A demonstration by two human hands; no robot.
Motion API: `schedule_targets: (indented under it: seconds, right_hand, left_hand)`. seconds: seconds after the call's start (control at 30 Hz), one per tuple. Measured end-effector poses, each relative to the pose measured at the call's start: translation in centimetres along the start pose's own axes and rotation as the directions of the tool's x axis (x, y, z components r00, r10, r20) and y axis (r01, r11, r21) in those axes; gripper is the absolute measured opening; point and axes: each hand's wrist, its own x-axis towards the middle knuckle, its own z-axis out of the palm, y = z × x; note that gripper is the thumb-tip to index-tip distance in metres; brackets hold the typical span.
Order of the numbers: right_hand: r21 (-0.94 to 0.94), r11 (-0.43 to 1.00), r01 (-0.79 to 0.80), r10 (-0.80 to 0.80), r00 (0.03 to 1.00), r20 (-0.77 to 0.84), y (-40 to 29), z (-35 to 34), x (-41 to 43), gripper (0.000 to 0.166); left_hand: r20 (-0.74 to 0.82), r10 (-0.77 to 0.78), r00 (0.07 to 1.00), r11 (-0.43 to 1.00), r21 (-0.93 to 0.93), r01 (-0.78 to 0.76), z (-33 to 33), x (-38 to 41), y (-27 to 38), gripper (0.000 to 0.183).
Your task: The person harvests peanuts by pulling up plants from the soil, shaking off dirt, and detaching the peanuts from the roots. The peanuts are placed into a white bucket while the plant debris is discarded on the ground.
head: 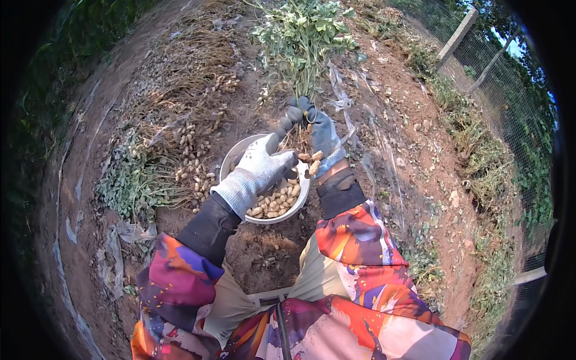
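A leafy peanut plant (306, 49) points away from me, its stems and roots gripped by my right hand (317, 130), which wears a grey-coated glove. Several peanut pods (315, 161) dangle from the roots beside the right wrist. My left hand (270, 157), in a white and grey glove, reaches in from the left over the bowl, its fingers close to the roots; whether it holds a pod is hidden. Below both hands a round white bowl (302, 198) rests on the soil, with many loose peanuts (276, 202) in it.
Pulled peanut plants with pods (191, 139) lie in a row on the left, with green leaves (130, 180) nearest me. Torn plastic film (344, 101) lies on the soil. A wire mesh fence (499, 103) with a concrete post (456, 38) runs along the right.
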Motion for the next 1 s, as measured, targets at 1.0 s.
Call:
schedule_targets:
  seconds: [1.0]
  right_hand:
    - [-0.792,0.560,-0.242,-0.343,0.802,-0.488,1.7,-0.7,1.5,0.049]
  left_hand:
    - [0.035,0.419,0.907,0.508,0.819,-0.266,-0.8,-1.3,2.1,0.021]
